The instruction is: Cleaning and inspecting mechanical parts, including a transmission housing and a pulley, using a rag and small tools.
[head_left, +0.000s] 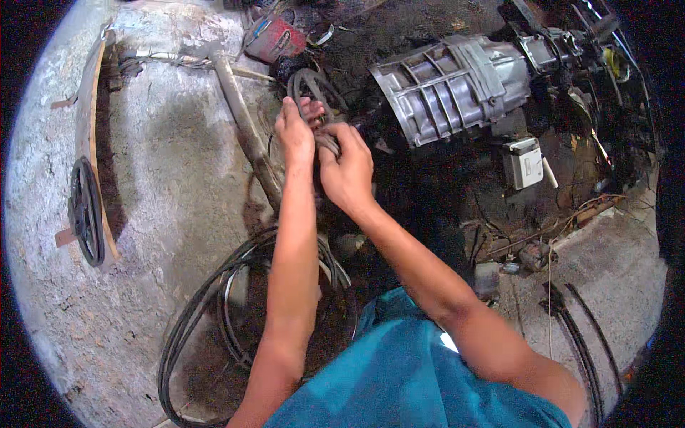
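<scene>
A dark grey looped strand (314, 80), like a hose or a belt, rises in bent loops above my hands. My left hand (295, 132) is curled round the left side of the loops, its thumb up and its fingers partly behind them. Closed on the lower end of the same strand is my right hand (345, 160), thumb and fingers pressing on it. Both hands are close together, and some of the strand is hidden behind the fingers. Just right of them lies a large ribbed metal gearbox housing (446, 89).
Black cables (193, 321) hang coiled below my left forearm. A wooden post (246, 132) leans against the rough wall, where black belts (87, 210) hang. A red container (275, 39) stands at the back, a white box (524, 162) on the right, and black strips (581, 342) at lower right.
</scene>
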`<control>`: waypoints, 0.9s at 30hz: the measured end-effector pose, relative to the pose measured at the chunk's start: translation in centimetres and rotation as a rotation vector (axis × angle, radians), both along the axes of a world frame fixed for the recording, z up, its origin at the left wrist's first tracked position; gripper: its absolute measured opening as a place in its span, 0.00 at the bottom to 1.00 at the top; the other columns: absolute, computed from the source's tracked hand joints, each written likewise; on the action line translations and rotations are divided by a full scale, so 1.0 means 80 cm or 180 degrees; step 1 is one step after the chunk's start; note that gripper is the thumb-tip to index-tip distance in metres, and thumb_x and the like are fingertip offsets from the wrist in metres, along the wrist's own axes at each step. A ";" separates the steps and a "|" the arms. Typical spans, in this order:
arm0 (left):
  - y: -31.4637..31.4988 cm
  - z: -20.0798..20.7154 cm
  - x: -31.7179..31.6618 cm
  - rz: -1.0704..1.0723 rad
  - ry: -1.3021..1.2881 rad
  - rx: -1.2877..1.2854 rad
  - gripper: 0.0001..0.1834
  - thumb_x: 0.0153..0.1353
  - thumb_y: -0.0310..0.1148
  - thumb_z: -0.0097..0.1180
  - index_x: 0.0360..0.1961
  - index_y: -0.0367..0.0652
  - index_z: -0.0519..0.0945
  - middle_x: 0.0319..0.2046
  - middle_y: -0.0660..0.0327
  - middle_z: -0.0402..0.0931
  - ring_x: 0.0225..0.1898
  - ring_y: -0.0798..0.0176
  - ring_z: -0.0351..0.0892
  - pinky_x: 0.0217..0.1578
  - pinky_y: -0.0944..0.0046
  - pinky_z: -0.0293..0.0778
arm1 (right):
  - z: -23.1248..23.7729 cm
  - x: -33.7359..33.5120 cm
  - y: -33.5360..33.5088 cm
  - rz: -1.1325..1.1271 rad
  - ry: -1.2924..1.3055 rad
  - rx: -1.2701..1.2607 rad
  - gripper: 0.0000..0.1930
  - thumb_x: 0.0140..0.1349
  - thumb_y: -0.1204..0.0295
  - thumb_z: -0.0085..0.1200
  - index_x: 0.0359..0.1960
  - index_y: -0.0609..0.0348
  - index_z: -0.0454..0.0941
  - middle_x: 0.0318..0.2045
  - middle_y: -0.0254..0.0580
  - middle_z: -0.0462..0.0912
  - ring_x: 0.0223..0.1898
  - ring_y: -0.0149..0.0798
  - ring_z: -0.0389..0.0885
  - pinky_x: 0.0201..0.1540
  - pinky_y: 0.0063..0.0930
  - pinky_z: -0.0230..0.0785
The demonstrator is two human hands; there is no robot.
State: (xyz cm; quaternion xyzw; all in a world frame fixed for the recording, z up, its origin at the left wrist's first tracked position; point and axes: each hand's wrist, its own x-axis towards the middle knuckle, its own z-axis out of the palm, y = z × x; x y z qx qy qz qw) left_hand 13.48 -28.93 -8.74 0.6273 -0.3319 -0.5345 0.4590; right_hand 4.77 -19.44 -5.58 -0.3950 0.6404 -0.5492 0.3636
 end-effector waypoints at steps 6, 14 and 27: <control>0.028 0.012 -0.009 0.0079 -0.0400 -0.0136 0.23 0.79 0.47 0.39 0.45 0.36 0.76 0.35 0.55 0.84 0.37 0.62 0.85 0.38 0.64 0.79 | -0.027 -0.017 0.078 0.0343 0.0125 -0.0453 0.12 0.58 0.76 0.56 0.45 0.57 0.76 0.39 0.55 0.78 0.41 0.62 0.79 0.43 0.50 0.73; 0.050 0.021 -0.026 -0.0158 -0.0719 -0.0450 0.19 0.74 0.44 0.52 0.51 0.38 0.71 0.47 0.52 0.80 0.44 0.57 0.84 0.39 0.57 0.84 | -0.068 -0.014 0.007 0.0368 -0.0729 0.0117 0.14 0.58 0.75 0.54 0.48 0.59 0.76 0.41 0.56 0.78 0.44 0.65 0.79 0.48 0.51 0.72; 0.028 0.040 -0.018 -0.0170 -0.0674 0.0128 0.19 0.75 0.45 0.49 0.47 0.35 0.69 0.37 0.53 0.78 0.29 0.58 0.82 0.29 0.58 0.84 | -0.065 -0.047 0.096 0.0135 -0.0312 -0.0075 0.15 0.59 0.73 0.58 0.49 0.60 0.77 0.43 0.55 0.80 0.47 0.60 0.80 0.49 0.46 0.74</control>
